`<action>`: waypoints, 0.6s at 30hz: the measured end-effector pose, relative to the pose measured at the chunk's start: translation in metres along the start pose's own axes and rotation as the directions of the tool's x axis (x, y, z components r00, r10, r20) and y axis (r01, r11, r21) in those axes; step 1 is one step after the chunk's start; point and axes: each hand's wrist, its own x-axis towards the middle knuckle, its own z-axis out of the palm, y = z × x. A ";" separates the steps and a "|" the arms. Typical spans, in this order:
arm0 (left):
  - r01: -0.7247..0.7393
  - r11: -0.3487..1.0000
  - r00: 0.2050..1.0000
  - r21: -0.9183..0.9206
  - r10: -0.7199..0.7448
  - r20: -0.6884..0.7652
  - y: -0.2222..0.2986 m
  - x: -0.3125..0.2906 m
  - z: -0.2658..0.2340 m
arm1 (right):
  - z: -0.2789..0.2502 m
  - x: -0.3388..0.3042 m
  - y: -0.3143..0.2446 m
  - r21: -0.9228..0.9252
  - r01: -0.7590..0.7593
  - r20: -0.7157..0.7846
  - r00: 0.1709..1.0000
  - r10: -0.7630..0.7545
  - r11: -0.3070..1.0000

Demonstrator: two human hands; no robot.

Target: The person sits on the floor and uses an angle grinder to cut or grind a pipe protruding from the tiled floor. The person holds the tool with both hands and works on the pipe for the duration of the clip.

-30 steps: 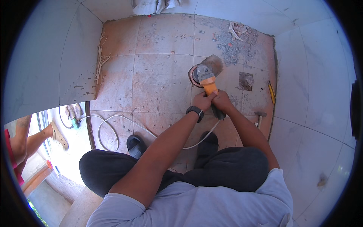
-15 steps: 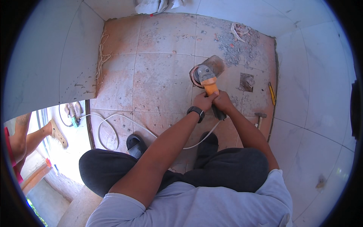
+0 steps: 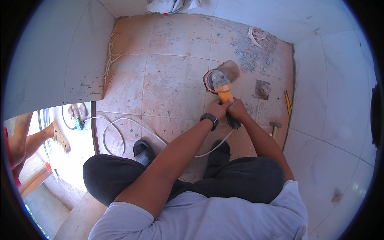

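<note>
Watching remotely, I see a white cable [image 3: 103, 138] looping across the tiled floor [image 3: 174, 86]; the left hand [image 3: 218, 109] and right hand [image 3: 238, 110] clasp an orange grinder [image 3: 225, 95], any label too small to read, its head low mid-floor; rightward, a square hole [image 3: 262, 90], hammer [image 3: 275, 128] and yellow tool [image 3: 288, 103] before the wall [image 3: 310, 100].

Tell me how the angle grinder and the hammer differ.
The angle grinder is held in the left hand and right hand; the hammer lies on the floor. The grinder is orange and grey; the hammer has a grey head and pale handle. The grinder trails a white cable; the hammer shows none. Both are hand tools.
</note>
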 end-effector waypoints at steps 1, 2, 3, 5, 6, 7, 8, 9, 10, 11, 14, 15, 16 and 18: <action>-0.005 1.000 1.000 -0.009 0.005 0.003 -0.001 0.000 0.001 | 0.000 -0.001 0.000 0.005 -0.010 0.001 1.000 0.010 1.000; 0.012 1.000 1.000 -0.013 -0.011 0.014 -0.001 0.001 0.001 | 0.000 -0.001 -0.001 0.017 -0.014 -0.003 1.000 0.014 1.000; -0.009 1.000 1.000 -0.002 0.009 0.000 -0.001 0.001 0.001 | 0.000 -0.001 -0.001 0.028 -0.017 -0.008 1.000 0.017 0.999; 0.009 0.999 1.000 0.035 -0.009 -0.004 -0.001 0.001 0.000 | 0.001 0.000 -0.001 0.015 0.000 -0.010 1.000 0.000 1.000; -0.013 0.999 1.000 0.032 0.013 -0.005 -0.001 0.000 0.000 | 0.001 0.000 -0.001 0.011 -0.005 -0.016 1.000 0.005 1.000; -0.014 0.999 1.000 0.032 0.014 0.001 0.000 0.000 0.000 | 0.001 0.000 0.000 0.030 -0.003 -0.012 1.000 0.004 1.000; -0.005 1.000 1.000 0.027 0.005 0.012 0.001 -0.001 -0.001 | 0.001 0.000 0.000 0.052 -0.014 -0.015 1.000 0.015 0.999; -0.014 1.000 1.000 0.022 0.014 0.009 0.001 -0.001 -0.001 | 0.001 0.000 0.000 0.076 -0.039 -0.012 0.999 0.040 0.996; -0.011 1.000 1.000 0.013 0.011 0.012 0.002 -0.002 -0.001 | 0.001 0.000 0.000 0.062 -0.027 -0.010 1.000 0.027 0.998; 0.007 1.000 1.000 -0.005 -0.006 0.022 0.002 -0.002 -0.001 | 0.001 0.000 0.001 0.049 -0.026 -0.005 1.000 0.026 0.998; -0.001 1.000 1.000 0.013 0.001 0.009 0.000 -0.001 0.000 | 0.002 -0.001 0.002 0.052 -0.035 -0.005 0.999 0.035 0.998; -0.007 1.000 1.000 0.000 0.007 0.008 -0.001 0.000 0.001 | 0.001 0.000 0.002 0.069 -0.044 -0.012 0.999 0.045 0.997; 0.001 1.000 1.000 -0.017 -0.001 0.006 -0.004 -0.004 0.003 | 0.002 -0.004 0.003 0.057 -0.038 0.002 0.999 0.038 0.998; -0.002 1.000 1.000 -0.026 0.003 0.004 -0.007 -0.004 0.004 | 0.003 -0.006 0.004 0.054 -0.030 0.006 1.000 0.029 0.998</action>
